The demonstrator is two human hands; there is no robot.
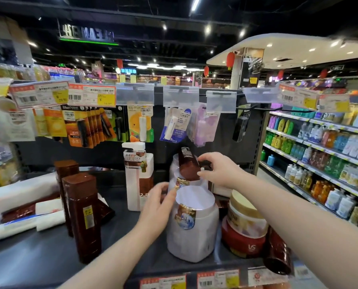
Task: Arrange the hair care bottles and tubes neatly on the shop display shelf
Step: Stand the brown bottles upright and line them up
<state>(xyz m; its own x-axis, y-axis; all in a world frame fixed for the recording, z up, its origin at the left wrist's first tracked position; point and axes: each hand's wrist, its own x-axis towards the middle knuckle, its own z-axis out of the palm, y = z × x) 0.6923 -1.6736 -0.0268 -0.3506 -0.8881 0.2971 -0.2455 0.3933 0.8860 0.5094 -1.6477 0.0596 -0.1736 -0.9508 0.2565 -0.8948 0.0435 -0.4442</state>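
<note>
Shop aisle, dark display shelf [49, 257] at the end of a gondola, price tags along its front edge; hanging lip-balm cards above.

Head view, items lying and standing on the shelf:
- Two tall brown bottles [82, 217], upright at left; white and brown tubes [26, 201] lying flat beside them.
- One white pump bottle [138, 176], upright at the back.
- White jars [192, 226], a row running front to back at centre.
- Stacked tubs [244, 226], gold-lidded over red, just right of the jars; a brown bottle [278, 253] leaning at the shelf's front right edge.
- Small brown bottle [188, 163], tilted, held above the rear jars: right hand [217, 170] is gripping its cap end, grip clamped on it.
- Left hand [159, 205] is resting against the front jar's lid edge, fingers curled; whether it is truly gripping cannot be told.

Risks, as judged:
- Small bottle is being held by one end only; it may slip or swing and knock the jars.
- Leaning bottle at the front right may be brushed by the right forearm and fall off the shelf.
</note>
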